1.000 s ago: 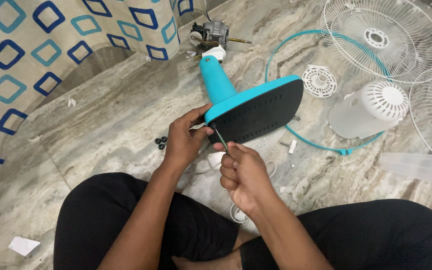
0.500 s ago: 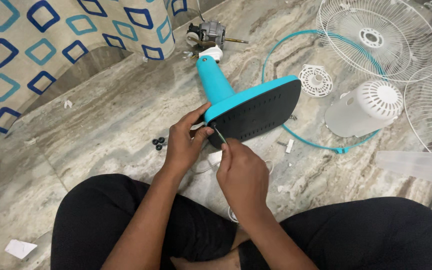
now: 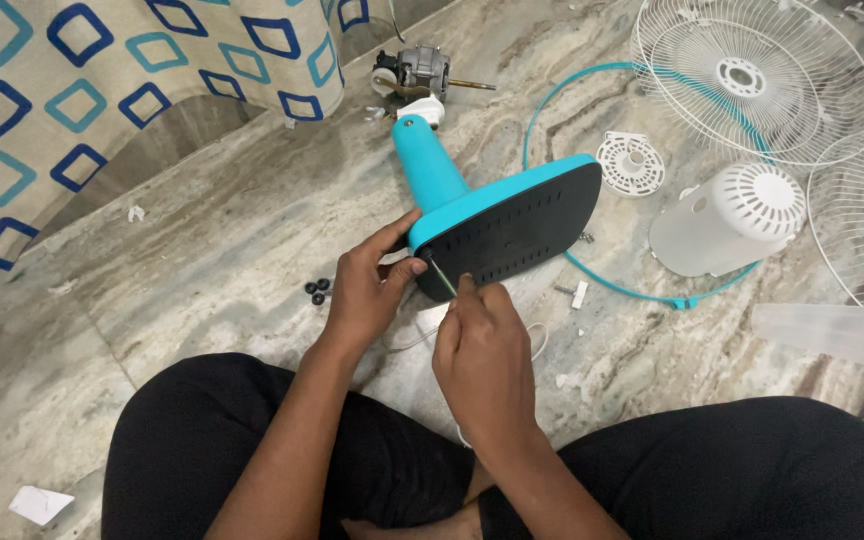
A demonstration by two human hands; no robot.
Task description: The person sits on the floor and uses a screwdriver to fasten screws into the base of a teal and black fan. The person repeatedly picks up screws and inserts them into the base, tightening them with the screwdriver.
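right hand (image 3: 482, 345) rolled over, fingers closed on screwdriver (image 3: 442, 275) | tip unmoved in fan base (image 3: 512, 225) corner | left hand (image 3: 372, 285) fingers still pinching rim

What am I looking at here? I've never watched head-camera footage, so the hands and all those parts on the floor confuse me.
The camera sits on a person's head and looks down at their own hands and crossed legs on a marble floor. The left hand steadies a turquoise fan base tipped to show its black underside. The right hand holds a thin screwdriver, its tip at the base's corner. Around them lie fan parts: white wire grilles, a white motor cover, a bare motor, a turquoise ring and small black pieces.
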